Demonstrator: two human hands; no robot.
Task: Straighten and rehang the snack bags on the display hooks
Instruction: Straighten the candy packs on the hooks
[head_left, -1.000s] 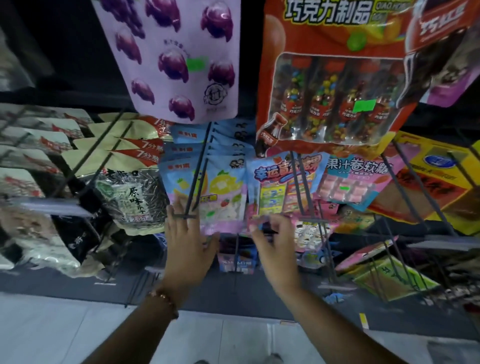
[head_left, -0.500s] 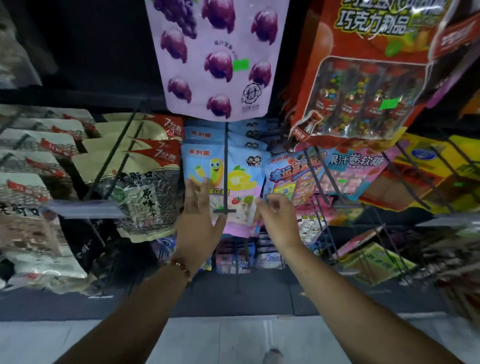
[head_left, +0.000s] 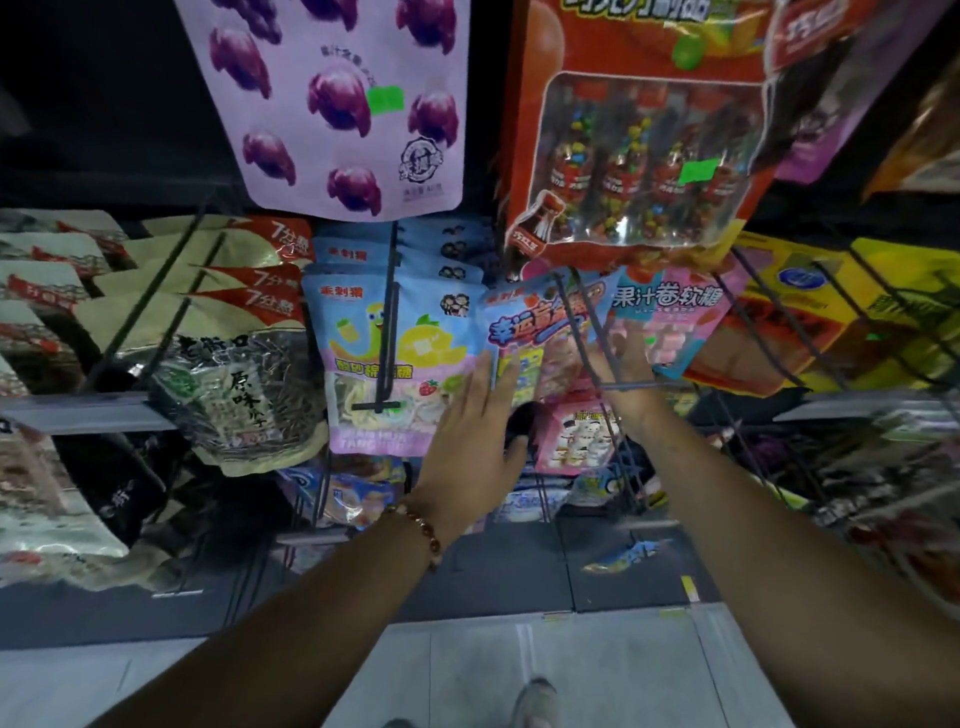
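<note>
Your left hand lies flat-fingered against the tilted blue candy bag while your right hand holds its other edge, so it hangs crooked on its hook, straightening unfinished.

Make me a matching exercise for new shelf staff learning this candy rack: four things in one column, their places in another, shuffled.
Things:
1. purple bag
2. red box of candy bottles
3. sunflower seed bag
4. left hand

Places:
A. lower left, clear front with dark seeds showing
B. top right, above the blue and pink candy bags
C. fingers straight, reaching to the blue candy bag at centre
D. top centre, hanging above the blue marshmallow bags

Pairs: 1-D, 2-B, 3-A, 4-C
</note>
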